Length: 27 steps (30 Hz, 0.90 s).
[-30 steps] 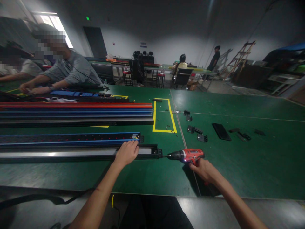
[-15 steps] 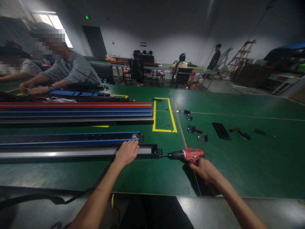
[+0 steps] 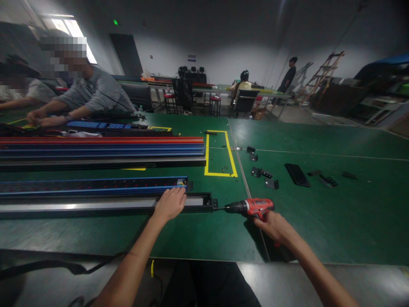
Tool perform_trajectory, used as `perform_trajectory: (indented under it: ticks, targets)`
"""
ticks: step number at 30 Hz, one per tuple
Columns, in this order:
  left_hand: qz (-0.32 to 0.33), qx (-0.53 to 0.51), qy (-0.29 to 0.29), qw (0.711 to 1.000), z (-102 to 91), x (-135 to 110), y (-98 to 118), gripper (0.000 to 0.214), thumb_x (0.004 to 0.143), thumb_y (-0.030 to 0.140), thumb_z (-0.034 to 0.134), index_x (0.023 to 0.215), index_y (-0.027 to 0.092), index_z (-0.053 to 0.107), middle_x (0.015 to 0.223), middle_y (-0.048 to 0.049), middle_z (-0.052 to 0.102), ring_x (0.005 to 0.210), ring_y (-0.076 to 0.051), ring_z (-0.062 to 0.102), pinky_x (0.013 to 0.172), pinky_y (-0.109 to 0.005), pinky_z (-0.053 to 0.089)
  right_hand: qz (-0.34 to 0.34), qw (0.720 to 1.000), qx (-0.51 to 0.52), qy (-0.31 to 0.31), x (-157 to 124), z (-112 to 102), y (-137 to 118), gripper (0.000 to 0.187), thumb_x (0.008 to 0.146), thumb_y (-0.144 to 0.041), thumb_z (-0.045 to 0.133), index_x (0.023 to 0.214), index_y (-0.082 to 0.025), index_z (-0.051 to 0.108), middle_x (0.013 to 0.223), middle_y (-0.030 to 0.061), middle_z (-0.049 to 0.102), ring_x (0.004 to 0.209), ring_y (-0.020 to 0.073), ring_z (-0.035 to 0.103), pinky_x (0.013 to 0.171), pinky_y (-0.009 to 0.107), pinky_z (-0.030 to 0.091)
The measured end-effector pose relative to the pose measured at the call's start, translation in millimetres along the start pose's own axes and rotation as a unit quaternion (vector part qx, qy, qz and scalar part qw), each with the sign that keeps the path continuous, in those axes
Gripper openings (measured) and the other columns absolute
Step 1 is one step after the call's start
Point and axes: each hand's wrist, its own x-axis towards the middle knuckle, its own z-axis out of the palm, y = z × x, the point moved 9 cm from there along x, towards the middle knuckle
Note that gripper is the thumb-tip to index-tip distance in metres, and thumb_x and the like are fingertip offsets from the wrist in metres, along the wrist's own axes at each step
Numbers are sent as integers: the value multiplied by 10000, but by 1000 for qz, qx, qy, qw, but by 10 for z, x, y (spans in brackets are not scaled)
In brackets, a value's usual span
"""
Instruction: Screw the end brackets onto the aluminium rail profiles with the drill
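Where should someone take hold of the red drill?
Probably the handle of the red drill, from the near side, as the right hand does: its body lies level, bit pointing left at the black rail, handle toward the person.

— Where could a hand pass on the green table (image 3: 198,234)?
— Along the near edge, before the black rail (image 3: 96,207). Stacked rails (image 3: 128,149) wall off the far left. Past the red drill (image 3: 255,207), brackets (image 3: 271,184) and a phone (image 3: 297,175) lie scattered.

Red-and-black drill (image 3: 252,207), black rail (image 3: 96,210) with a silvery channel, blue rail (image 3: 96,186) dotted red, and red-and-blue stacked rails (image 3: 102,147) on a green table (image 3: 319,221) marked with yellow tape (image 3: 220,174).
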Motion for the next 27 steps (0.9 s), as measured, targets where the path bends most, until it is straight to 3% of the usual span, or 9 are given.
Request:
perform_trajectory:
  ticks: [14,27]
  targets:
    - [1,-5,-7,1000,-12,-2,0,318,1043,266,327,1043,178,633,1047,-132,731,1015,-301,663,880,-436,467,-8,1000,-9,-2,-1,-13,-4,325,986,-424,531,930,-140,679,933,158,768,852,271,726,706,314,428]
    - [5,2,-5,1000,24,12,-11,302,1045,268,352,1063,179,640,1062,-130,732,1039,-307,670,893,-435,465,-13,1000,7,1,-10,-16,-28,306,961,-421,552,842,-165,667,839,123,756,751,243,711,657,305,411]
